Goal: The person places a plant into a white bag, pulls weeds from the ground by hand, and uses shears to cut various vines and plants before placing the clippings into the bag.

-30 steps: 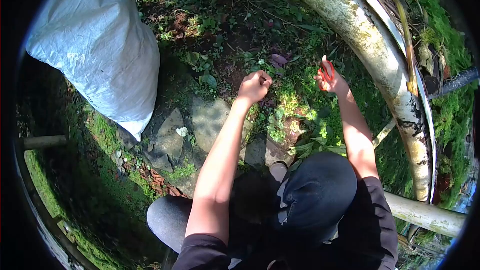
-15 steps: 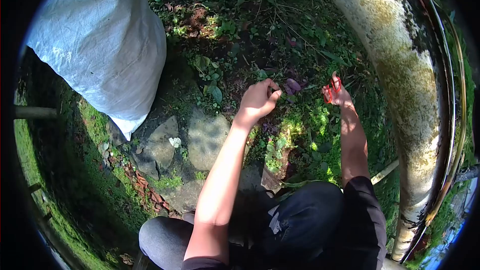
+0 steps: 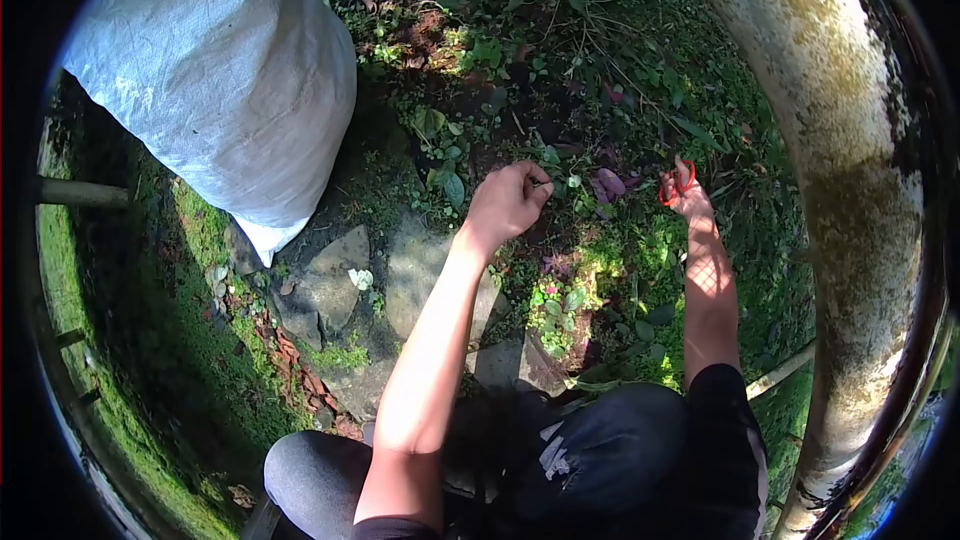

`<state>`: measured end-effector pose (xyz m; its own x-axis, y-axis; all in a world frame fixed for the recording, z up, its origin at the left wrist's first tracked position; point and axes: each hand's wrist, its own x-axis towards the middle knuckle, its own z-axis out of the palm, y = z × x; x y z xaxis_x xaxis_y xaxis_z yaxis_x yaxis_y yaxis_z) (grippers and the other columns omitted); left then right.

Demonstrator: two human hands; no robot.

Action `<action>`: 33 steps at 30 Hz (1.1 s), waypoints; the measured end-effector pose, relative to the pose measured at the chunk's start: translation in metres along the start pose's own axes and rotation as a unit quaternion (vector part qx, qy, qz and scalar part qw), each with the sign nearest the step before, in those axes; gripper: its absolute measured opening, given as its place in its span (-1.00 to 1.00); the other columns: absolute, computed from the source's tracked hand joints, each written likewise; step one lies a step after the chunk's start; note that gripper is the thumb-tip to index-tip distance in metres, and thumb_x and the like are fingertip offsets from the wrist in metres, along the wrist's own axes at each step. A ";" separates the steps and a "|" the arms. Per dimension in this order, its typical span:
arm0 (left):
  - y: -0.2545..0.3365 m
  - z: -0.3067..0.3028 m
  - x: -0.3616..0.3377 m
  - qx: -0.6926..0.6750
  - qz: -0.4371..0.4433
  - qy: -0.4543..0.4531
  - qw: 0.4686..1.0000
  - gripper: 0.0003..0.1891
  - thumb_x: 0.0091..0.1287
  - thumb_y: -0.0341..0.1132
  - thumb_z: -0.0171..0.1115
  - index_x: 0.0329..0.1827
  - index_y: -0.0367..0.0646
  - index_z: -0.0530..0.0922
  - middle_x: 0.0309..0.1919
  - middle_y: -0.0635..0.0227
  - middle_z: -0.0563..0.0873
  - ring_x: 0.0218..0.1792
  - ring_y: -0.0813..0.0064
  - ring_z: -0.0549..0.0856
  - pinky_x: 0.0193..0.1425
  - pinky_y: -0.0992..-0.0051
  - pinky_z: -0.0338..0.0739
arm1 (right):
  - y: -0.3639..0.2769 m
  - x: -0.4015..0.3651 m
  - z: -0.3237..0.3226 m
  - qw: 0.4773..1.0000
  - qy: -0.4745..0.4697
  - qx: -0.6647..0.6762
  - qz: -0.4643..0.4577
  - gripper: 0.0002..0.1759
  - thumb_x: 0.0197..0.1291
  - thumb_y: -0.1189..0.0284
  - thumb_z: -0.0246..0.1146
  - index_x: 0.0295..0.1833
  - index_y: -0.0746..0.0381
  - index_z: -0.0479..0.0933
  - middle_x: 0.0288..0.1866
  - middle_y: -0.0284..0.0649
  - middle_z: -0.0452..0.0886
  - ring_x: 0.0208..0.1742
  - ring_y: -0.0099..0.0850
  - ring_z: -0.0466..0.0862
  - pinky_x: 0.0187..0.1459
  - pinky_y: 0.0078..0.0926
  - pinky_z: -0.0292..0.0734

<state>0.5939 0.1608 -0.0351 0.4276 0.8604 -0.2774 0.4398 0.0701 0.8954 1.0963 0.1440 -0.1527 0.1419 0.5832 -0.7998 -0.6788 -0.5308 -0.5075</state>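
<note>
My left hand (image 3: 503, 205) is just above the ground plants, thumb and fingers pinched together. A small dark bit shows at its fingertips, too small to name. To the right, my right hand (image 3: 694, 204) grips a pair of scissors by the red handles (image 3: 677, 183); the blades are hidden among the greenery. Between the two hands lie purple leaves (image 3: 607, 184). Low green weeds (image 3: 565, 305) grow in front of my knees.
A big white woven sack (image 3: 225, 100) stands at upper left. Flat stones (image 3: 425, 265) lie left of my forearm. A thick pale trunk or pole (image 3: 850, 140) curves down the right side. A mossy edge (image 3: 120, 420) runs along lower left.
The view has shifted, so the scene sits further right. My left hand has drawn left, away from the purple leaves. The scissors' red loops now appear closer together in my right hand.
</note>
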 end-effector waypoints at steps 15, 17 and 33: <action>0.021 -0.009 -0.014 -0.034 0.033 0.002 0.999 -0.73 0.37 -0.23 0.36 -0.02 -0.22 0.66 -0.45 0.28 0.69 -0.39 0.47 0.65 -0.20 0.39 0.54 | 0.038 -0.147 0.094 0.970 -0.004 -0.211 -0.124 -0.38 0.26 -0.27 0.22 -0.17 0.14 0.50 -0.59 -0.50 0.46 -0.76 -0.65 0.37 -0.74 -0.68 0.23; 0.023 -0.015 -0.017 -0.025 0.040 0.005 0.999 -0.73 0.37 -0.22 0.35 -0.02 -0.22 0.66 -0.44 0.29 0.69 -0.38 0.48 0.65 -0.18 0.40 0.54 | 0.040 -0.143 0.085 0.951 0.052 -0.261 -0.157 -0.34 0.18 -0.29 0.29 -0.17 0.15 0.52 -0.59 -0.48 0.46 -0.75 -0.63 0.39 -0.73 -0.66 0.27; -0.007 -0.012 -0.008 -0.057 -0.009 0.039 0.998 -0.75 0.31 -0.25 0.38 -0.05 -0.19 0.68 -0.50 0.23 0.70 -0.40 0.30 0.71 -0.21 0.30 0.57 | 0.001 0.031 0.016 0.581 0.368 -0.606 -0.399 -0.82 -0.07 0.28 0.40 -0.37 0.13 0.70 -0.44 -0.18 0.72 -0.34 -0.24 0.75 -0.21 -0.31 0.63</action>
<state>0.5781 0.1598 -0.0352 0.3560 0.8945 -0.2705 0.3519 0.1399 0.9255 1.0889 0.1712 -0.1725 0.6356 0.7569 0.1516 0.7584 -0.5755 -0.3060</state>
